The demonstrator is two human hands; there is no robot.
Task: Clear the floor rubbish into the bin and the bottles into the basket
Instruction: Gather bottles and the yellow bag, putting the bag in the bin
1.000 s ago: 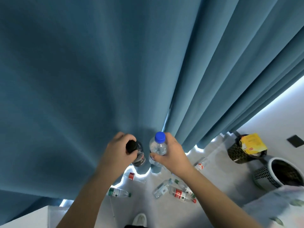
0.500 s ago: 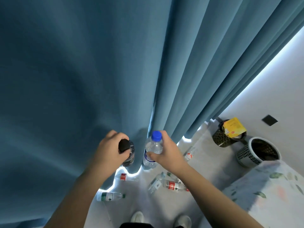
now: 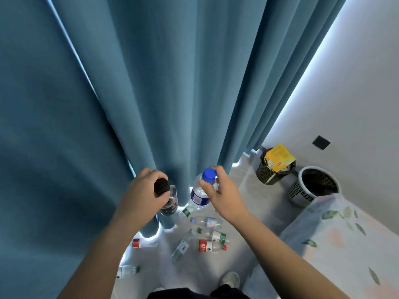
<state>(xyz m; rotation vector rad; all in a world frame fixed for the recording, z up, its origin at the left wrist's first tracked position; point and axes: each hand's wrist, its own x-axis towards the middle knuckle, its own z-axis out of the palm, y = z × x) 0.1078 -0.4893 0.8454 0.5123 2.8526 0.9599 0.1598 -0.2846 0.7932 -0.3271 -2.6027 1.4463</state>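
With the left hand (image 3: 142, 195) closed round a black-capped bottle (image 3: 169, 201) and the right hand (image 3: 222, 194) pinching a blue-capped bottle (image 3: 200, 194) at its neck, both held above the littered floor (image 3: 248, 212), carry them upright to the white basket (image 3: 302, 194) far right and release low.

Head view — steeply down, hands near

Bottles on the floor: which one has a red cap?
The bottle with the red label, lying nearest the person's shoe; the other floor bottles with visible caps show green ones.
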